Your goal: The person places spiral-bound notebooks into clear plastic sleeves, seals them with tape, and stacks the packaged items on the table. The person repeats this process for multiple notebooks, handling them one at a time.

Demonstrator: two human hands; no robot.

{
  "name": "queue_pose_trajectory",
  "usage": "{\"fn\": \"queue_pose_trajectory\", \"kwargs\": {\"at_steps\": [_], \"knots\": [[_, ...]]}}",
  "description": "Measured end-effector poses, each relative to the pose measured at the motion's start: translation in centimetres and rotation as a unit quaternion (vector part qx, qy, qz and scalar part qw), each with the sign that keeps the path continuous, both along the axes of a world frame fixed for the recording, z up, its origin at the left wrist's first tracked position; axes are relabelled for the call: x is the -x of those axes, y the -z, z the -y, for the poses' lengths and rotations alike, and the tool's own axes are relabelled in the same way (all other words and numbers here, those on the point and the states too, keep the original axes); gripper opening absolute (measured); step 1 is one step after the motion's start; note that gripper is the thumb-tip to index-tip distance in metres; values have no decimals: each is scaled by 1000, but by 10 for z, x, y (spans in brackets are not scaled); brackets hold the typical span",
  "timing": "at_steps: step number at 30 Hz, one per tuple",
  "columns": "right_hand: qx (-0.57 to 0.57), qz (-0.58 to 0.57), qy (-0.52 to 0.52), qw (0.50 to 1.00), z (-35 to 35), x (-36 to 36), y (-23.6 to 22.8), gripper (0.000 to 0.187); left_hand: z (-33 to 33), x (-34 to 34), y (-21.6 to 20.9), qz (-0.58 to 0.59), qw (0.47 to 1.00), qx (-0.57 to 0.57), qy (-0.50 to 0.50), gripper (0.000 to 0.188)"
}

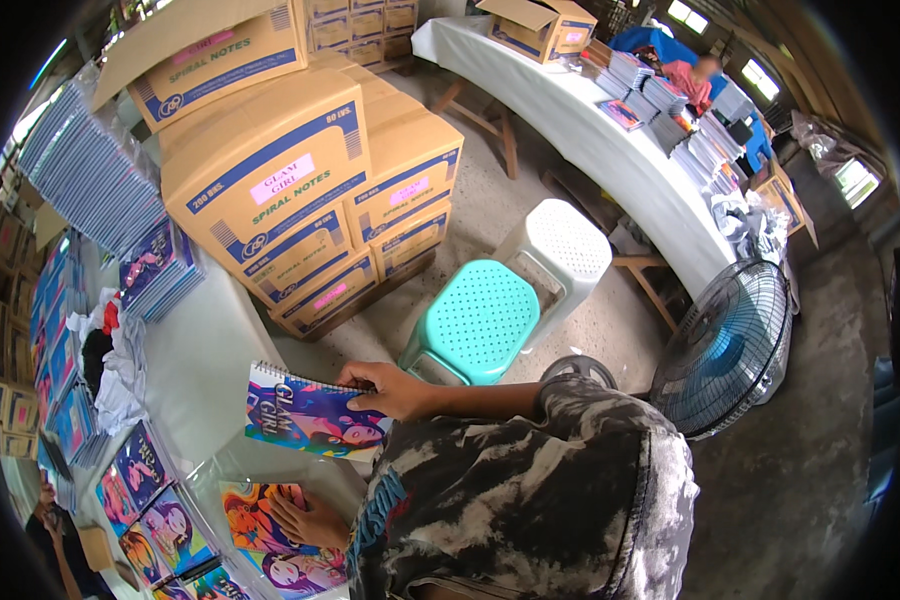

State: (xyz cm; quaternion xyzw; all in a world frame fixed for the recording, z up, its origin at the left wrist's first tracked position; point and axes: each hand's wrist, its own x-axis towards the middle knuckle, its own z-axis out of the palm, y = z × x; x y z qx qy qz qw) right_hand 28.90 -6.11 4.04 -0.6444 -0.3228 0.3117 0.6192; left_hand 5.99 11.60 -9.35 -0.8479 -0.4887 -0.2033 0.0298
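Note:
My right hand is closed on the spiral edge of a notebook with a purple and blue illustrated cover. It holds this notebook up over the edge of the table. Lower in the picture, my left hand lies with fingers stretched on an orange illustrated notebook. Beside that lies another colourful notebook, partly hidden by my shirt. More notebooks with bright drawn covers are laid out in rows to the left of my left hand, some under clear plastic.
Tall notebook stacks and crumpled white material stand along the left. Big cartons rise beyond the table. A turquoise stool, a white stool and a fan are to the right. A person sits at the far table.

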Motion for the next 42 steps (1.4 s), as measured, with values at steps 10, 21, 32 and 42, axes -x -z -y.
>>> {"fn": "queue_pose_trajectory", "kwargs": {"at_steps": [10, 21, 32, 42], "knots": [[12, 20, 15, 1000, -10, -14, 9, 26, -3, -3, 14, -11, 1000, -17, -20, 52], [-15, -2, 26, 1000, -18, -26, 12, 25, -7, -1, 21, -19, 999, -28, -21, 50], [-19, 6, 29, 999, -25, -40, 21, 24, -14, -1, 40, -22, 998, -59, -18, 52], [4, -3, 24, 1000, -30, -47, 15, 25, -18, 5, 48, -34, 994, -102, -10, 52]]}}
